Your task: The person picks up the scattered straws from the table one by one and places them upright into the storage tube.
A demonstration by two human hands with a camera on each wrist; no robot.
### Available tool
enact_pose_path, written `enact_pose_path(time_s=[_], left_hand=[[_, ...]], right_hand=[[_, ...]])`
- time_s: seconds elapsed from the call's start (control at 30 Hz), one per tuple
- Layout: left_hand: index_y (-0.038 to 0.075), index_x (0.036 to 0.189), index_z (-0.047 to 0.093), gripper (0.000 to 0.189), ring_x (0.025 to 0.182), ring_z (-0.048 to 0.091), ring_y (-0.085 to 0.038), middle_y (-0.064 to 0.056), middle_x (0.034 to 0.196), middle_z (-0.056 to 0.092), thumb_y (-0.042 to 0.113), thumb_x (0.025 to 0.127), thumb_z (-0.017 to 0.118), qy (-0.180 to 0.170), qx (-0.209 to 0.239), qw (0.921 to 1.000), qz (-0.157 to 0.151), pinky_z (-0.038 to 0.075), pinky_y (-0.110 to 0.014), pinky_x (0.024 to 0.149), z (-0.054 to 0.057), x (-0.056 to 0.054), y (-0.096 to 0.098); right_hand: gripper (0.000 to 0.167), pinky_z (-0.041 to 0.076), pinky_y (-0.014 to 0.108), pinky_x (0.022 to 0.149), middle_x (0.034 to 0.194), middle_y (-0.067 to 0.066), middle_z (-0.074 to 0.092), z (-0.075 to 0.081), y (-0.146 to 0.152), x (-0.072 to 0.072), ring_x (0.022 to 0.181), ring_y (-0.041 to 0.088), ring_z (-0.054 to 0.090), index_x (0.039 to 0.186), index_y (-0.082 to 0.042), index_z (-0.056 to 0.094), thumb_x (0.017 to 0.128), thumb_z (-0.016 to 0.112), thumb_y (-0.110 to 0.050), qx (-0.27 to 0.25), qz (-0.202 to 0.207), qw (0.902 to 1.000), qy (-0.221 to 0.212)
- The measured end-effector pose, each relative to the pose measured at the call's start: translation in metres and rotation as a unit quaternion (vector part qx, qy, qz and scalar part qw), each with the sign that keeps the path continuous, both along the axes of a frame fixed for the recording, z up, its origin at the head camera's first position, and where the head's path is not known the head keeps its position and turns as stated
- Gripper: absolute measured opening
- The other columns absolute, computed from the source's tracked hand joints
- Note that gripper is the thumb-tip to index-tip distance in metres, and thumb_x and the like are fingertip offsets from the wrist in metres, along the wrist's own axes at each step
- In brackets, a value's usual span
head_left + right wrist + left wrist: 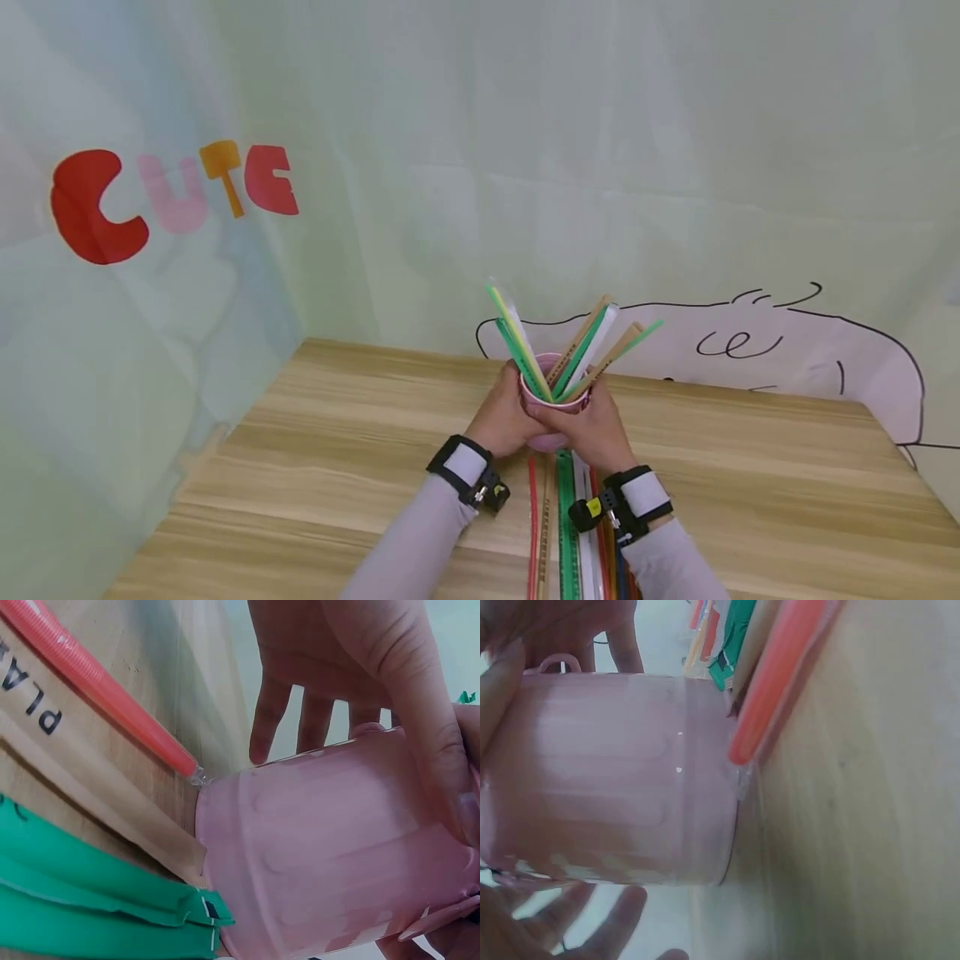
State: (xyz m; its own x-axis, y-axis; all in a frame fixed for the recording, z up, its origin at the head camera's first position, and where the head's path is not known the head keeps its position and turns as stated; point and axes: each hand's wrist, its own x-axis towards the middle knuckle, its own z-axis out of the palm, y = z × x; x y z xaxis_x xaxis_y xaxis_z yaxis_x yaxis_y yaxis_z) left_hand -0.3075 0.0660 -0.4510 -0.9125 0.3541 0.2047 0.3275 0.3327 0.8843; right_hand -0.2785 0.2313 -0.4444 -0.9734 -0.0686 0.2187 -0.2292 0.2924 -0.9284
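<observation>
A small pink bucket [547,442] stands on the table, its ribbed side [622,772] filling much of the left wrist view. Wrapped drinking straws [587,354] in green, brown and white lean out of its top, fanned to both sides. My left hand [504,417] holds the bucket from the left. From the other side my right hand [596,429] grips it, thumb across the near side close to the rim. In front of the base lies a row of more straws, among them a red straw [105,682], a brown-wrapped straw [97,787] and green-wrapped straws [105,900].
The wooden table [337,467] ends at a back edge against a pale printed curtain [600,167]. On the left, the curtain carries coloured letters [101,208]. The straw row runs toward me between my forearms, partly under the right wrist camera [588,512].
</observation>
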Motion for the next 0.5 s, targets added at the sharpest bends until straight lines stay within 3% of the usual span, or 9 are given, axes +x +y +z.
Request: enact_pose_path(time_s=[0.1,0.23,0.37,0.5], left_hand=[[0.011,0.159,0.025,0.110,0.138,0.050,-0.030,-0.016,0.151,0.044,0.038,0.075,0.091,-0.001,-0.058,0.9974,0.044,0.042,-0.048,0.118,0.006,0.009,-0.008],[0.002,0.158,0.027,0.109,0.137,0.051,-0.039,-0.023,0.151,0.044,0.047,0.078,0.086,-0.015,-0.132,0.9871,0.088,0.047,-0.055,0.113,0.014,0.024,-0.018],[-0.004,0.150,0.037,0.091,0.125,0.058,-0.038,-0.027,0.141,0.051,0.039,0.082,0.082,-0.023,-0.166,0.9813,0.096,0.053,-0.053,0.105,0.019,0.039,-0.022],[-0.005,0.138,0.046,0.074,0.107,0.063,-0.032,-0.025,0.129,0.058,0.034,0.086,0.080,-0.024,-0.197,0.9766,0.082,0.056,-0.049,0.094,0.020,0.053,-0.023]], right_hand=[[0.085,0.044,0.047,0.114,0.144,0.004,0.057,0.002,-0.004,0.002,0.133,0.024,0.056,0.150,-0.021,0.041,0.081,0.090,-0.027,0.003,0.004,1.0000,-0.003],[0.086,0.047,0.052,0.113,0.146,0.006,0.056,0.003,-0.005,0.004,0.135,0.027,0.056,0.151,-0.023,0.038,0.083,0.089,-0.026,0.001,0.007,0.9998,-0.017],[0.086,0.043,0.054,0.116,0.147,0.007,0.056,0.003,-0.003,0.004,0.137,0.027,0.054,0.152,-0.022,0.038,0.083,0.089,-0.027,0.007,0.003,0.9999,-0.011],[0.084,0.043,0.053,0.116,0.145,0.007,0.057,0.003,-0.001,0.004,0.137,0.027,0.054,0.150,-0.020,0.040,0.083,0.089,-0.027,0.005,0.003,0.9999,-0.010]])
